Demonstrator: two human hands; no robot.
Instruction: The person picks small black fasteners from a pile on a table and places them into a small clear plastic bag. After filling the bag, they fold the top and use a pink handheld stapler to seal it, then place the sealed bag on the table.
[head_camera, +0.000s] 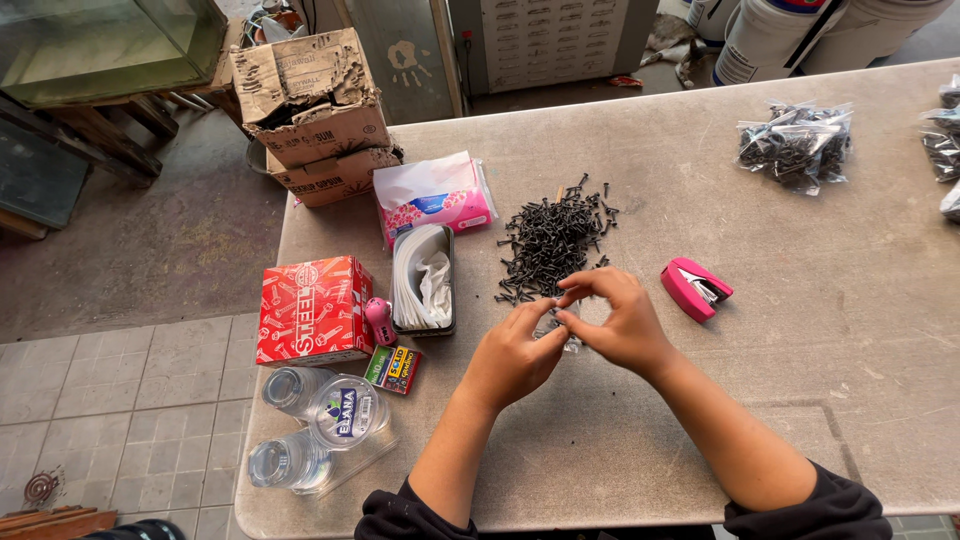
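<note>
**Screws going into a small clear bag**

Hands meet at the middle of the frame, just below the pile of black screws (553, 243). Your left hand (512, 355) and right hand (617, 322) both have their fingertips pressed together on a small clear plastic bag (566, 332), which shows only as a glint between them; what is inside it is hidden.

The bag looks thin, limp and slippery, so hold it by its top edge with a pinch on each side. The screws are small, hard and pointed; they are light singly, roll easily and could prick the film.

A pink stapler (695, 288) lies just right of your right hand. Filled bags (795, 143) sit at the upper right of the grey table (800, 400). A red box (314, 310) and a tissue pack (436, 196) lie at the left.
</note>
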